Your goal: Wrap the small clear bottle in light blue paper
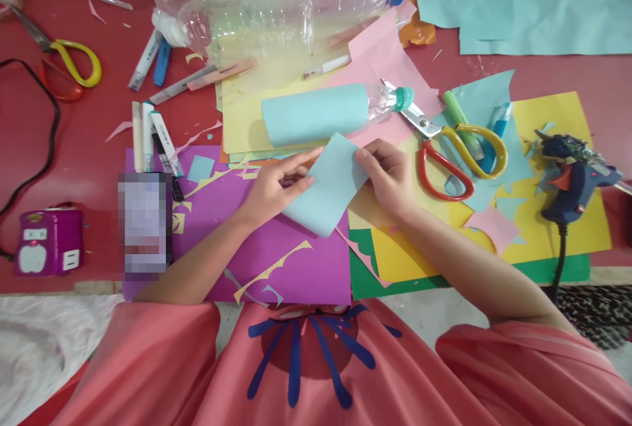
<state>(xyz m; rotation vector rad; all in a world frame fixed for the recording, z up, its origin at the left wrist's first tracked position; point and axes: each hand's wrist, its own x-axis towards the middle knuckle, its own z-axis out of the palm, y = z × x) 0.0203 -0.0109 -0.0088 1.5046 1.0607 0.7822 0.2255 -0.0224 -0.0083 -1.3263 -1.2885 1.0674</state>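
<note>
A piece of light blue paper (328,186) is held up between my two hands, over the purple sheet (316,268). My left hand (279,189) pinches its left edge between thumb and fingers. At the upper right corner my right hand (388,172) grips it with thumb and bent fingers. Just beyond lies a plastic bottle (382,100) on its side, wrapped in blue paper (316,113), its green cap pointing right. Scissors (427,130) with yellow and red handles lie open to the right of the bottle, touched by neither hand.
Clear plastic bottles (276,18) lie at the back. Markers (145,136) and a phone (145,225) are at left, near a purple power box (49,241). A glue gun (570,182) rests on yellow paper (587,235) at right. More scissors (64,60) lie far left.
</note>
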